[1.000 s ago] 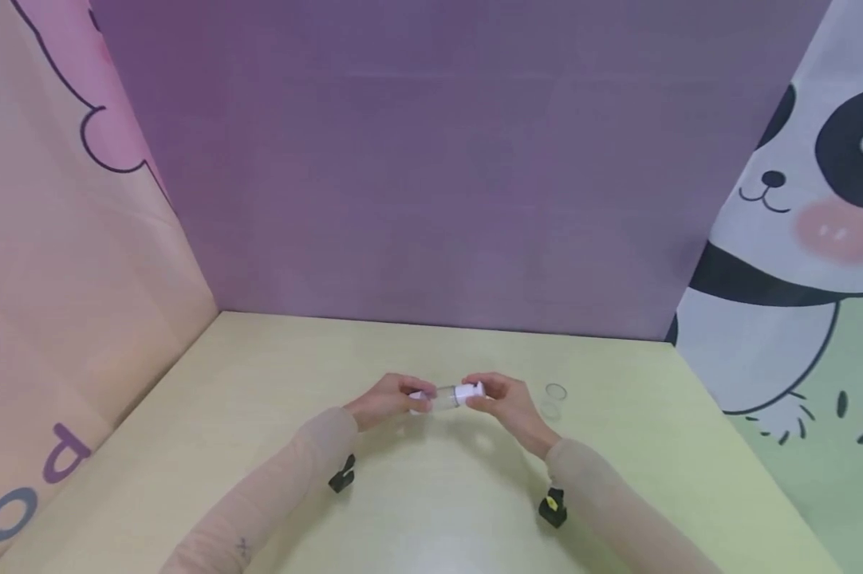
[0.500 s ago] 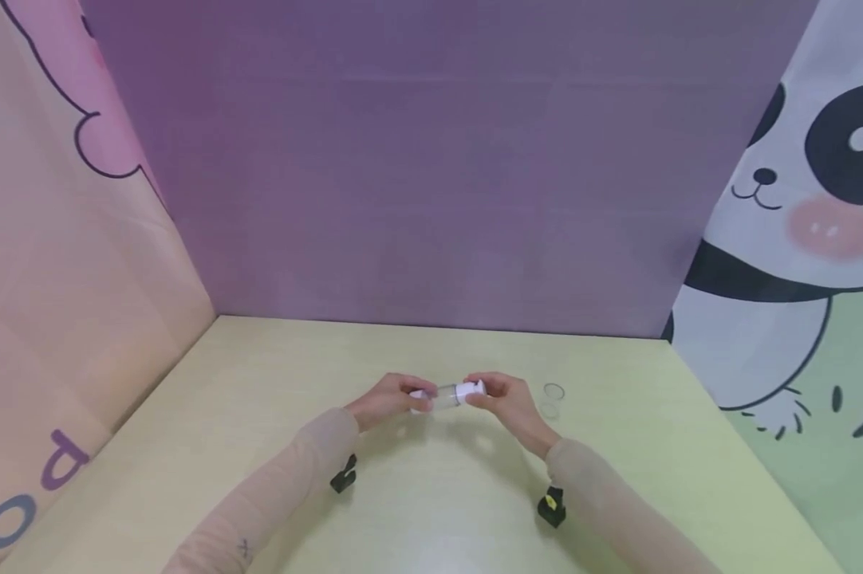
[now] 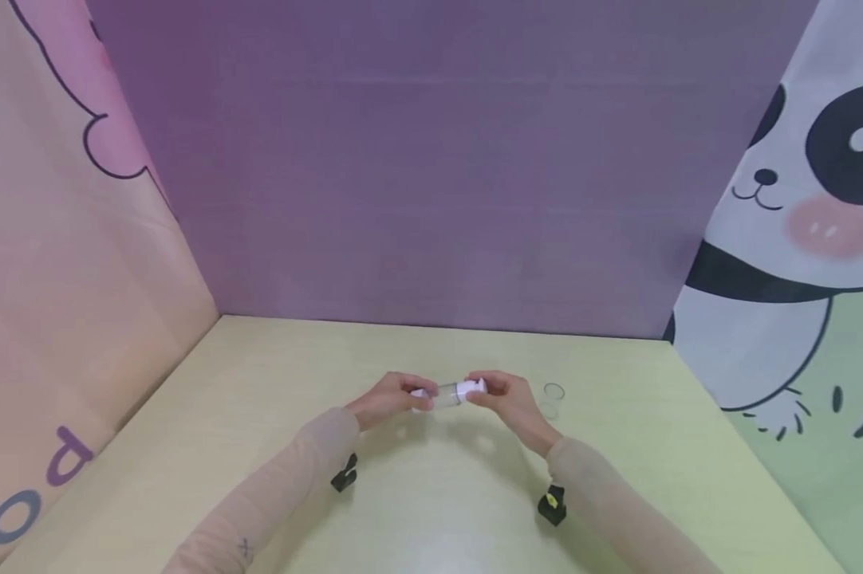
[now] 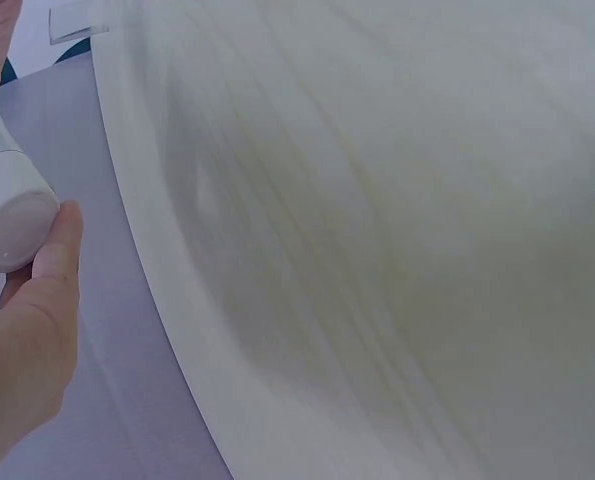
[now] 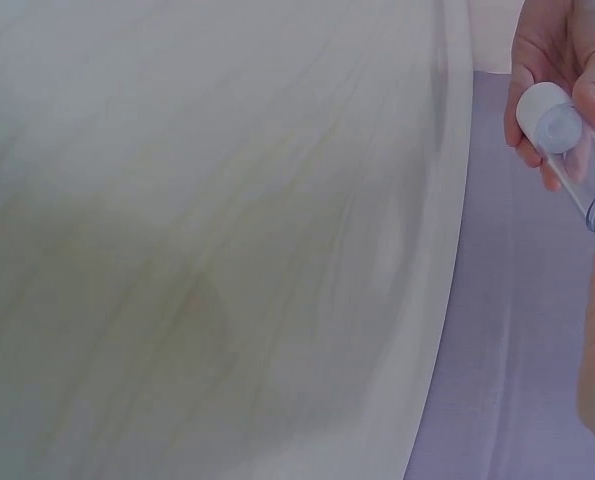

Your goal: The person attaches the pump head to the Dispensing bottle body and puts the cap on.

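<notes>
A clear cylindrical bottle with white ends is held sideways above the table, tilted slightly up toward the right. My left hand grips its white base between thumb and fingers. At the other end, my right hand pinches the white top, which looks like a pump head. Through the transparent wall in the right wrist view, a pale round disc shows inside near the base. The fingers partly cover both ends.
A transparent cap-like cylinder with a thin dark rim stands on the pale table, just right of my right hand. A purple panel closes off the back, with printed cloths at both sides.
Both hands keep their hold on the bottle and stay in nearly the same place. The head view shifts slightly; little else differs.
</notes>
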A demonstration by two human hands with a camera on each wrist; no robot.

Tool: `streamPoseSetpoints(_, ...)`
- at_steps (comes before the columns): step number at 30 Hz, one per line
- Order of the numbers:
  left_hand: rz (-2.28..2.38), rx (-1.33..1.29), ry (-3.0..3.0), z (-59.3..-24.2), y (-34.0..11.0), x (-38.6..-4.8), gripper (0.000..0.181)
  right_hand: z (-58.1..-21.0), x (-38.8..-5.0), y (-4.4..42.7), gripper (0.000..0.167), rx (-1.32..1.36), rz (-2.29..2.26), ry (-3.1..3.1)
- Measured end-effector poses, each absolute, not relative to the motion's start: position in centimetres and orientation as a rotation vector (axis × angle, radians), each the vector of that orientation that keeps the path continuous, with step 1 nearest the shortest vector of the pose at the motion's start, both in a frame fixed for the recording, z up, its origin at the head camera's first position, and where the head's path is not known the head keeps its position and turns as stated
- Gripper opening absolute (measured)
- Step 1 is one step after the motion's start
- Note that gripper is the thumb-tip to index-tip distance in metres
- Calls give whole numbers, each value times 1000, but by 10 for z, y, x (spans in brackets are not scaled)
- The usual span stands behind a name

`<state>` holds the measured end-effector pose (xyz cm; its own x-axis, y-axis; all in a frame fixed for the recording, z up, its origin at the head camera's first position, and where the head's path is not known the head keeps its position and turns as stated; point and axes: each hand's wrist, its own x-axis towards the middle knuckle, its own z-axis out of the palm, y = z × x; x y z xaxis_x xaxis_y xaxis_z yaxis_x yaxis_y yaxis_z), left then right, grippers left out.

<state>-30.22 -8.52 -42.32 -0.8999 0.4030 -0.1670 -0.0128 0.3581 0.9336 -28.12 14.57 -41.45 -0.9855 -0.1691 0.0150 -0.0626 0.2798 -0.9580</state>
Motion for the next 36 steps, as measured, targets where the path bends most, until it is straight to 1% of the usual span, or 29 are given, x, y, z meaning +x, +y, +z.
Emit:
streamPoseSetpoints(5,1579,342,2261,-421,-88,-301,32,-413,-282,145,45,-332,-1833,2400)
streamPoseSetpoints(10,1577,331,2248,-421,-88,-297,32,-415,-282,143,43,-440,-1803,2399)
streamPoseSetpoints(14,1569,333,2257,-422,-89,-297,31,-417,-282,141,39,-474,-1788,2431)
streamPoseSetpoints(27,1628,354,2232,-424,-87,-296,33,-415,-279,143,40,-241,-1797,2459)
streamPoseSetpoints(36,1613,336,2252,-397,-82,-278,32,-417,-280,138,40,-40,-1821,2468)
